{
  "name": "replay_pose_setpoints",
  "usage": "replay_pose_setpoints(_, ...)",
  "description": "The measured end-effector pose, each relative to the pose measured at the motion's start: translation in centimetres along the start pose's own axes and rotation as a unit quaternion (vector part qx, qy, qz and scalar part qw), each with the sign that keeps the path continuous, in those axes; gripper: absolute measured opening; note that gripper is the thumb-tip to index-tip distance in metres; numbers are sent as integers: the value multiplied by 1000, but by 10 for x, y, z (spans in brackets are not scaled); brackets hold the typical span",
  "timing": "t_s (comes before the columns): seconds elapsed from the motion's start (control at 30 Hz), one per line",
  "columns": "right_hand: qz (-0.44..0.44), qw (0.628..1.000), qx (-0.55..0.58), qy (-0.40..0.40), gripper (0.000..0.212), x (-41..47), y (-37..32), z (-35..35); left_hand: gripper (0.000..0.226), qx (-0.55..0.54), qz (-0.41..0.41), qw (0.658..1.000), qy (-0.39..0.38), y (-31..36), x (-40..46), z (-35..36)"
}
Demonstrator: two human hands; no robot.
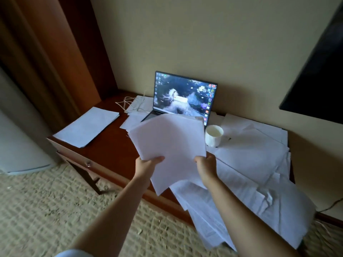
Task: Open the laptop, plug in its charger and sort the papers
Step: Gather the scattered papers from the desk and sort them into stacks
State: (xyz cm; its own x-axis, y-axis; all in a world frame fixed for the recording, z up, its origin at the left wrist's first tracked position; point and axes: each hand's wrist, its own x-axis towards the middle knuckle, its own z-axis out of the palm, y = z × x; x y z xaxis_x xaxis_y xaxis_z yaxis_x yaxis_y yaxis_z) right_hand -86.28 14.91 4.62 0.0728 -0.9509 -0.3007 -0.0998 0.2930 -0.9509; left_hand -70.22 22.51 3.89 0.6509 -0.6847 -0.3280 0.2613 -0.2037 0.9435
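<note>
- Stack: squared pile at the left end of the desk, well apart from the other papers. Judged to be the drop point; lay the next batch flush on it, edges aligned.
- Cable: white lead coiled behind, left of the laptop. Whether it is plugged in cannot be told. Keep sheets off it.
- Left hand: thumb on top, fingers under, gripping the lower left edge of the sheaf.
- Sheaf: held in the air over the desk centre, in front of the laptop, fanned and uneven. Tap its long edge on bare wood to square it before stacking.
- Laptop: open, screen lit, against the wall. First step judged done.
- Right hand: clasps the lower right edge of the sheaf. Keep both grips firm; loose sheets may slide out.
- Cup: just right of the sheaf, standing on paper. Pass clear of it.
- Loose sheets: spread over the right end, overhanging the front edge. Collect next.
</note>
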Motion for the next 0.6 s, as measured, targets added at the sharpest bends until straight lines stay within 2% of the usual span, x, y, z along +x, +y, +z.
replay_pose_setpoints(0.1, 6, 1000, -9, -18, 28, -10, -5, 63, 23, 20, 15, 1000, -1, 21, 26, -60)
replay_pose_setpoints(0.3, -44, 998, -22, -30, 24, -30, -15, 176, 25, 33, 14, 999, 34, 56, 83, -149)
replay_pose_setpoints(0.4, -48, 998, -22, -29, 15, -23, -17, 217, 25, 39, 4, 999, 38, 67, 113, -178)
replay_pose_setpoints(0.6, -24, 999, -2, -43, 27, 30, -16, 295, 15, 79, -5, 995, 63, 74, 192, -208)
